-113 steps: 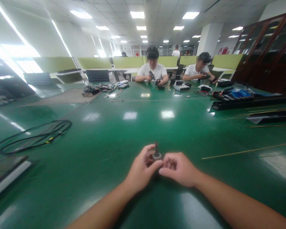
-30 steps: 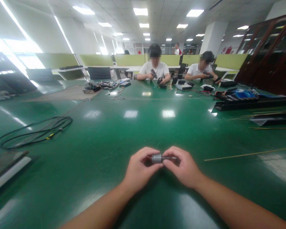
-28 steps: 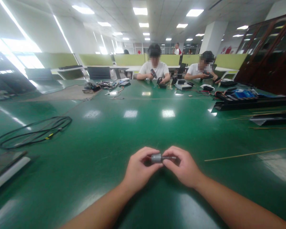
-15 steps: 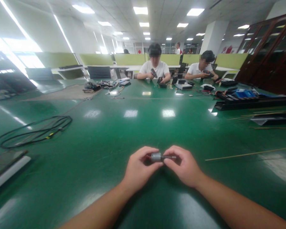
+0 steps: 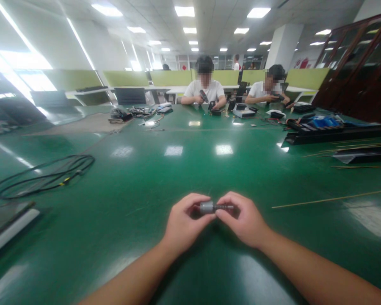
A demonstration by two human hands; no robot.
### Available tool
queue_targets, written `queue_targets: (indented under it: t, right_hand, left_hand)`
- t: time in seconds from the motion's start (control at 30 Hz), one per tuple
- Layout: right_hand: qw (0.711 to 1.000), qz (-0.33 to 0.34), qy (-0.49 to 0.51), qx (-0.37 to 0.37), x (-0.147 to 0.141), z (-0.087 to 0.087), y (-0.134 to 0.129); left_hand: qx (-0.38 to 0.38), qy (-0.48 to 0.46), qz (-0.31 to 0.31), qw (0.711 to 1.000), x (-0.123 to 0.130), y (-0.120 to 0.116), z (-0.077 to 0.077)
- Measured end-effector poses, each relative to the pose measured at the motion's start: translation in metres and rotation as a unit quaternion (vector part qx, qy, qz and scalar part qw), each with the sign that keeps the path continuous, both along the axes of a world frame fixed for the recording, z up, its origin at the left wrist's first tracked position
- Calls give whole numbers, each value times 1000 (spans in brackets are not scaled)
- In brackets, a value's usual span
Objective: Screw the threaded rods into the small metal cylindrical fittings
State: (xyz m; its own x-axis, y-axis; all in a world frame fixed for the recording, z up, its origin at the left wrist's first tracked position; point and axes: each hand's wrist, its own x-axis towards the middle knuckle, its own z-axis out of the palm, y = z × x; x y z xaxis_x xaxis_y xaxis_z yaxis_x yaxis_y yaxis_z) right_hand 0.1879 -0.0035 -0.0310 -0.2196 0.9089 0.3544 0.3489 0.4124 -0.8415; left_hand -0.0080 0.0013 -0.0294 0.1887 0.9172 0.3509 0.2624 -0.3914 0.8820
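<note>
Between both hands, low over the green table [image 5: 165, 178], is what looks like a small motor [image 5: 206, 207], a grey metal cylinder with a thin dark ridged shaft [image 5: 228, 207] pointing right. My left hand [image 5: 186, 222] is closed on the cylinder, the thumb beneath and the fingers along its upper side. My right hand [image 5: 243, 218] pinches the shaft close to the cylinder between thumb and fingertips. The shaft's far end shows inside the curl of that hand. Finer detail on the part is too small to make out.
A coiled black cable [image 5: 51, 173] lies at the left, a flat dark device with a pale edge [image 5: 15, 228] nearer. Thin rods [image 5: 330, 199] and black channels [image 5: 330, 134] lie right. Across the table, two people [image 5: 205, 91] handle tools among scattered parts [image 5: 244, 111].
The view shifts very slightly. Both hands keep the same hold on the motor and its shaft, with hardly any visible movement.
</note>
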Motion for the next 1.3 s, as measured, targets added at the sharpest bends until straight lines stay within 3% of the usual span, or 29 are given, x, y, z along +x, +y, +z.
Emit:
queue_targets:
  t: [0.57, 1.07, 1.3]
  right_hand:
    - [1000, -13, -8, 3, 0, 0, -1]
    - [1000, -14, -3, 18, 0, 1, -1]
    - [999, -14, 21, -20, 0, -3, -2]
  left_hand:
    - [9, 8, 10, 1000, -2, 0, 1]
    - [-7, -44, 2, 999, -4, 3, -2]
    - [-12, -49, 1, 999, -4, 4, -3]
